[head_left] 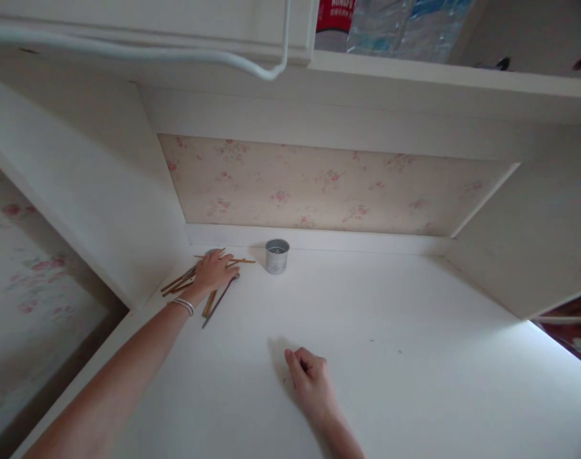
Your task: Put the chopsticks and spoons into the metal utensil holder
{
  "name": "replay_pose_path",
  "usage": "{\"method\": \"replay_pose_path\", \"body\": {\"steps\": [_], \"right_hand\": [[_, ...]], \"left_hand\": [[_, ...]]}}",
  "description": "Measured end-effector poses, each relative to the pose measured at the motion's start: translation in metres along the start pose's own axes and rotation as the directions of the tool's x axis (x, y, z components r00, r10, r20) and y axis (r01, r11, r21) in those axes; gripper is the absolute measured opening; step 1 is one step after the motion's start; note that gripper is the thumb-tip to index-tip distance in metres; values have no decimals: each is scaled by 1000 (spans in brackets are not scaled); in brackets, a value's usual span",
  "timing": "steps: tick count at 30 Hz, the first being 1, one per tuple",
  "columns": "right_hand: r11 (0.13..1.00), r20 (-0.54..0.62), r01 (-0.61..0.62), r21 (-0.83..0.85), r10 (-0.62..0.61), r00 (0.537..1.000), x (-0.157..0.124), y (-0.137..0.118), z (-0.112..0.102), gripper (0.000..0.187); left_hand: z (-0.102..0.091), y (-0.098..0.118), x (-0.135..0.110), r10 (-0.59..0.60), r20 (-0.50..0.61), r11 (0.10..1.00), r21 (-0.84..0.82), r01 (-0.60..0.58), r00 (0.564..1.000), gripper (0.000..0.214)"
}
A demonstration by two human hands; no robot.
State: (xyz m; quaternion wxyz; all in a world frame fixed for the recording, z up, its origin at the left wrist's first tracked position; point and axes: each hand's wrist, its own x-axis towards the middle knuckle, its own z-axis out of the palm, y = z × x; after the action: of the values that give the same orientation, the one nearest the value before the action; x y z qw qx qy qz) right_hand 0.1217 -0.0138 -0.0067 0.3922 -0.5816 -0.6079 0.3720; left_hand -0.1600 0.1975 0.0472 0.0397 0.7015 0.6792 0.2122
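My left hand (215, 270) rests over a loose pile of chopsticks (176, 282) at the back left of the white tabletop, its fingers spread. Some sticks poke out on both sides of it, and its palm hides the middle of the pile. A thin, long-handled spoon (220, 303) lies slanted beside the fingers, its small bowl near the fingertips. To the right of the pile stands a grey metal cup (276, 257), upright, with small holes in its wall. Nearer to me, my right hand (311, 382) is curled into a fist on the tabletop, with nothing visible in it.
A white side panel (104, 172) borders the tabletop (367, 306) on the left, another panel (524, 236) on the right. Overhead runs a shelf (415, 83) holding plastic-wrapped bottles (381, 25). A white cable (176, 56) hangs across the upper left.
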Motion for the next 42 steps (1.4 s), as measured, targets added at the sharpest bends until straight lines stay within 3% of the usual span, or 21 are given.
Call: {"method": "replay_pose_path", "body": {"steps": [7, 11, 15, 25, 32, 42], "right_hand": [[999, -29, -5, -31, 4, 1000, 2, 1, 2, 50], [1000, -27, -24, -10, 24, 999, 2, 1, 2, 50], [999, -29, -35, -15, 34, 999, 2, 0, 2, 50], [1000, -60, 15, -4, -15, 998, 3, -3, 0, 48], [999, -64, 43, -28, -45, 997, 2, -5, -1, 47], [991, -70, 122, -54, -126, 990, -1, -9, -1, 44]], "left_hand": [[11, -29, 41, -218, 163, 964, 191, 186, 962, 70], [12, -37, 44, -212, 255, 967, 191, 166, 943, 75], [15, -34, 32, -183, 255, 969, 208, 131, 949, 78], [25, 24, -41, -33, 89, 967, 253, 9, 995, 62], [21, 69, -106, 78, 60, 957, 275, -92, 995, 54], [13, 92, -176, 237, -33, 942, 252, -221, 971, 46]]}}
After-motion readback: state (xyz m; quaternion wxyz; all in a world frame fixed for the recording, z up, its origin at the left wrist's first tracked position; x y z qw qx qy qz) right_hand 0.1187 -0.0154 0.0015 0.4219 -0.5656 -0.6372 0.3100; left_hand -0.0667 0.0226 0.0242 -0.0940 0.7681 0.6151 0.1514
